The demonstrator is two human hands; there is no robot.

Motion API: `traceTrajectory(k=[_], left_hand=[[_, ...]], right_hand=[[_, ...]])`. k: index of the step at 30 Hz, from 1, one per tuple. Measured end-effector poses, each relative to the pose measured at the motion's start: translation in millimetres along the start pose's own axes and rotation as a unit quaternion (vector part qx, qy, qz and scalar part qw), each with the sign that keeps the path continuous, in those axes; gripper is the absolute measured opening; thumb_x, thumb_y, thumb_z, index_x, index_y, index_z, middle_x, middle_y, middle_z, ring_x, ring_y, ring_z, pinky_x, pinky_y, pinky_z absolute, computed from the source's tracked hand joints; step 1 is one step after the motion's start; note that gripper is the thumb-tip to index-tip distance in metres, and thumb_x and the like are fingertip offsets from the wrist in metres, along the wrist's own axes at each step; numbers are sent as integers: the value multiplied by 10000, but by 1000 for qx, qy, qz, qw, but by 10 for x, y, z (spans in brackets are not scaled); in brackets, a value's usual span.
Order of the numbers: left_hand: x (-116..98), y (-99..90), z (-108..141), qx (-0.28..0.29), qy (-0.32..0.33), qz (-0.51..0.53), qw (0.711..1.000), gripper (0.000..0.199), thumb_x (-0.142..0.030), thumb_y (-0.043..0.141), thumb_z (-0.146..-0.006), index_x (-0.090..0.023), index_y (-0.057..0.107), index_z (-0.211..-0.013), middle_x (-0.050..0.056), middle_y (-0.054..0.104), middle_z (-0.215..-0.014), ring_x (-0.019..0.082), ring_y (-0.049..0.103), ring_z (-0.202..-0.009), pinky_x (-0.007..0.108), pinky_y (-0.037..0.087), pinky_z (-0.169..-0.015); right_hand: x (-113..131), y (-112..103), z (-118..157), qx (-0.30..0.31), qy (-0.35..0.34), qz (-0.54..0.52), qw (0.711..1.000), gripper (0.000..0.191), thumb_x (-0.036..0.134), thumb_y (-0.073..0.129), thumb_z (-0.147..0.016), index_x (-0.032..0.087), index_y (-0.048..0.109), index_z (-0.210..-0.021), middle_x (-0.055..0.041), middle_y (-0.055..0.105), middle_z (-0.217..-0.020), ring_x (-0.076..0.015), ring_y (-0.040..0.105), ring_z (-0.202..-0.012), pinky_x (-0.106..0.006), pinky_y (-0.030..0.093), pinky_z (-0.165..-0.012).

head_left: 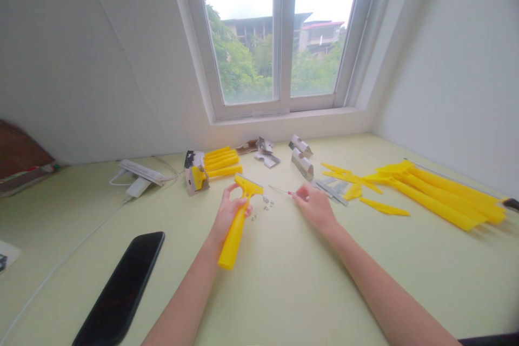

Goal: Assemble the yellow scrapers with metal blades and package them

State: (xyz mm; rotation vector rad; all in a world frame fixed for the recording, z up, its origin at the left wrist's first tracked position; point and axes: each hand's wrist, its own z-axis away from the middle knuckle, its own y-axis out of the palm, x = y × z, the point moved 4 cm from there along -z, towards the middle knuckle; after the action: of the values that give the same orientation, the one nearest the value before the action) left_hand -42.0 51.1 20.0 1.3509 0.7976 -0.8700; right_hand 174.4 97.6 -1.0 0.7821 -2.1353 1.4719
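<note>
Pale green desktop (284, 292) beneath a window (284, 32): the left hand (231, 211) closes around a yellow scraper (235, 238) near its head, and the right hand (314, 206) pinches a small screwdriver (279, 190) above loose screws (265, 201). Whether a blade is fitted is hard to tell. Metal blades (330, 191) and a heap of yellow handles (441, 194) lie unjoined to the right; more handles (221, 161) sit beside cardboard packaging (197, 173).

We read no legible text anywhere. Cardboard packaging (196, 173), left of centre: dark printing, too small to make out. Paper scrap (7, 255), left edge of frame: dark marks, partly cut off, unreadable. Yellow plastic strips (441, 194), right of frame: any markings too blurred to tell.
</note>
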Motion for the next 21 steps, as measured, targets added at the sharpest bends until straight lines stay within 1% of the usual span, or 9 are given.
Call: traceTrajectory(k=[2, 4, 7, 8, 10, 12, 15, 18, 21], left_hand=[[2, 8, 2, 3, -1, 0, 1000, 525, -146, 581, -633, -246, 352, -1095, 4, 578, -770, 47, 471, -459, 200, 348, -510], [5, 11, 0, 3, -1, 0, 1000, 532, -145, 581, -629, -245, 350, -1097, 4, 580, -771, 49, 472, -461, 199, 346, -508], [8, 10, -4, 0, 0, -1, 1000, 542, -147, 586, -624, -244, 345, -1101, 6, 583, -775, 52, 471, -461, 201, 344, -505], [8, 7, -5, -2, 1, -1, 1000, 543, -148, 586, -626, -244, 342, -1102, 6, 583, -771, 54, 471, -462, 202, 344, -507], [6, 0, -7, -6, 4, 2, 1000, 541, -147, 584, -631, -245, 336, -1102, 2, 580, -762, 57, 476, -466, 205, 347, -513], [2, -7, -9, -9, 8, 7, 1000, 534, -144, 581, -635, -244, 333, -1097, 2, 581, -762, 61, 484, -473, 208, 354, -522], [-1, -10, -13, -11, 13, 11, 1000, 527, -138, 583, -632, -240, 338, -1089, 4, 586, -773, 61, 484, -471, 214, 360, -528], [6, -6, -17, -6, 12, 12, 1000, 529, -136, 583, -634, -244, 337, -1090, 2, 586, -779, 56, 477, -465, 213, 360, -527], [20, -4, -23, -3, 8, 10, 1000, 527, -135, 581, -638, -248, 332, -1088, -8, 578, -762, 56, 477, -463, 204, 353, -511]], right_hand=[[28, 67, 22, 7, -19, 47, 999, 101, 271, 506, -729, 186, 548, -695, -38, 597, -697, -172, 537, -685, -266, 362, -597], [119, 100, 53, -12, -57, 83, 995, 86, 238, 489, -746, 184, 548, -716, -49, 588, -742, -192, 519, -759, -294, 357, -658], [365, 131, 131, -41, -149, 96, 983, 103, 171, 454, -777, 184, 556, -793, -62, 584, -830, -201, 493, -837, -331, 334, -752], [466, 158, 169, -31, -191, 94, 977, 124, 152, 437, -791, 185, 557, -794, -61, 585, -829, -195, 489, -838, -329, 330, -763], [664, 247, 265, 20, -279, 91, 956, 162, 137, 414, -813, 191, 562, -773, -51, 589, -786, -183, 489, -807, -316, 332, -754], [812, 351, 360, 69, -339, 94, 934, 136, 161, 443, -811, 199, 571, -785, -46, 596, -790, -184, 487, -797, -319, 335, -743], [910, 480, 430, 97, -360, 103, 922, 106, 178, 484, -797, 194, 586, -823, -58, 603, -801, -193, 487, -796, -325, 339, -715], [909, 544, 424, 97, -344, 112, 927, 147, 150, 464, -807, 181, 598, -757, -62, 602, -753, -188, 482, -780, -320, 338, -701], [892, 548, 410, 100, -334, 108, 931, 196, 142, 440, -821, 182, 606, -725, -53, 595, -718, -176, 470, -755, -313, 338, -703]])
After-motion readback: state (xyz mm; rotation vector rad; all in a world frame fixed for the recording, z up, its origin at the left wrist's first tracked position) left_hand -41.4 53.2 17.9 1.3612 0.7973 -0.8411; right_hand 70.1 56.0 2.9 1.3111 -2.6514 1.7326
